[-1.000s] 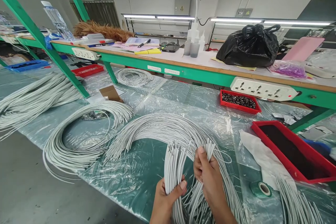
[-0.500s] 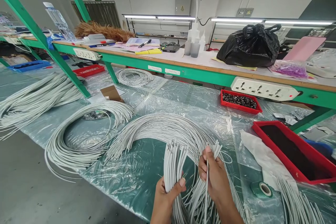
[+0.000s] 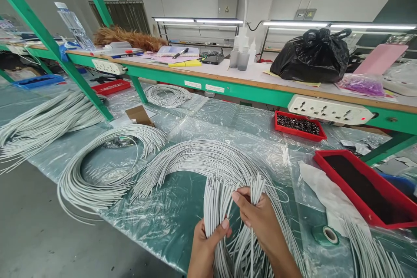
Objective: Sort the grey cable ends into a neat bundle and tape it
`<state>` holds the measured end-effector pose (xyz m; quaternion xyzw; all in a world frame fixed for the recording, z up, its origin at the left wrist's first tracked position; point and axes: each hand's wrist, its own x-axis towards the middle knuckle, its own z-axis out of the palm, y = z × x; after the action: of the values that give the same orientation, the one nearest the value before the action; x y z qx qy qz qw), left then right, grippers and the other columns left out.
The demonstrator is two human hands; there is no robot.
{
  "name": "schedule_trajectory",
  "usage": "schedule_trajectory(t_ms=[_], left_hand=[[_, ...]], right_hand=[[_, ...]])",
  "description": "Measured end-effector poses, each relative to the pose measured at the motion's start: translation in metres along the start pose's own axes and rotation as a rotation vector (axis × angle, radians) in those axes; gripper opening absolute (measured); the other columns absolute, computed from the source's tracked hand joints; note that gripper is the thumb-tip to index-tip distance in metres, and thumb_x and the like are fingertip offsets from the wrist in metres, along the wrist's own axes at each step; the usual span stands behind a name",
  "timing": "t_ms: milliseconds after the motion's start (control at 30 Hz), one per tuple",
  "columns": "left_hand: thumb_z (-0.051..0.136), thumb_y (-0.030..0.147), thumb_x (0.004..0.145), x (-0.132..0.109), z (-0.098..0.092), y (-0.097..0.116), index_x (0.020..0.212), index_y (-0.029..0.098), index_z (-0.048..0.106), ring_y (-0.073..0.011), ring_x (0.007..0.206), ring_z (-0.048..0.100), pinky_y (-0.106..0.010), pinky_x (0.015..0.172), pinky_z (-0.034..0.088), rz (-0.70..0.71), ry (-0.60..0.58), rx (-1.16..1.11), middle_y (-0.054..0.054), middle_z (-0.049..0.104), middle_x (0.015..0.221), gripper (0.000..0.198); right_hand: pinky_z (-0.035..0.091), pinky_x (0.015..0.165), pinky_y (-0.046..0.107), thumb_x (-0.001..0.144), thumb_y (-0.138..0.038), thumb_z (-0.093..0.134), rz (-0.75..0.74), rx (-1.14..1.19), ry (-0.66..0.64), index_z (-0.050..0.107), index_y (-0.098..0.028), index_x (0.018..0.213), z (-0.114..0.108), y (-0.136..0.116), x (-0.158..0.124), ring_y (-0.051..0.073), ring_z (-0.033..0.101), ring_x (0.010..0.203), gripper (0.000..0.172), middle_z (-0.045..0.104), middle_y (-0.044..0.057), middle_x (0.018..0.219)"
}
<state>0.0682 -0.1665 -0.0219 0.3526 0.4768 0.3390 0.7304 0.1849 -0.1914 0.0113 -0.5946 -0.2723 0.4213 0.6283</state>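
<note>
My left hand (image 3: 211, 238) is wrapped round a thick bundle of grey-white cables (image 3: 212, 204), their cut ends pointing up. Close by on the right, my right hand (image 3: 260, 217) keeps a smaller bunch of the same cables (image 3: 257, 189) in its curled fingers. Its thumb and forefinger reach the tip of a cable at the right side of the left bundle; whether they pinch it is hard to see. The lower lengths of both bunches hang down among loose cables below. Behind the hands, a large arc of cables (image 3: 202, 155) lies on the plastic-covered table.
More cable coils (image 3: 94, 191) lie to the left. At right are a red tray of dark material (image 3: 361, 186), a red tray of small metal parts (image 3: 299, 125), a green tape roll (image 3: 325, 235) and a white cloth (image 3: 319, 186). A green-framed shelf (image 3: 254, 89) spans the back.
My right hand has moved left to the left bundle, its thumb and forefinger now at a cable tip there. My left hand has stayed nearly still.
</note>
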Motion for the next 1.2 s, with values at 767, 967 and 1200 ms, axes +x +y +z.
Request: schedule_trajectory(t_ms=[767,967,1200], left_hand=[[0.077,0.041,0.053,0.001,-0.002,-0.004,0.064,0.015,0.065,-0.0157,0.056,0.049,-0.027,0.058,0.036,-0.033,0.057,-0.043,0.0,0.058,0.052,0.03],[0.077,0.038,0.054,0.002,-0.003,-0.003,0.06,0.017,0.063,-0.0154,0.056,0.049,-0.026,0.06,0.036,-0.026,0.045,-0.003,0.002,0.056,0.05,0.026],[0.078,0.042,0.05,0.002,0.002,-0.004,0.054,0.015,0.061,-0.0132,0.053,0.048,-0.025,0.057,0.035,0.019,0.038,-0.003,0.002,0.056,0.047,0.032]], right_hand=[[0.033,0.04,0.022,0.074,-0.055,0.054,-0.009,-0.172,0.127,0.053,-0.017,0.07,-0.004,0.008,-0.002,0.009,0.035,0.035,0.039,0.036,-0.008,0.037],[0.034,0.041,0.02,0.081,-0.052,0.046,-0.066,0.027,0.172,0.04,-0.02,0.059,-0.008,0.019,0.0,0.007,0.039,0.038,0.04,0.04,-0.007,0.048],[0.033,0.04,0.019,0.08,-0.049,0.052,-0.026,-0.071,0.032,0.048,-0.018,0.065,0.001,0.005,-0.002,0.006,0.038,0.035,0.035,0.039,-0.008,0.041]])
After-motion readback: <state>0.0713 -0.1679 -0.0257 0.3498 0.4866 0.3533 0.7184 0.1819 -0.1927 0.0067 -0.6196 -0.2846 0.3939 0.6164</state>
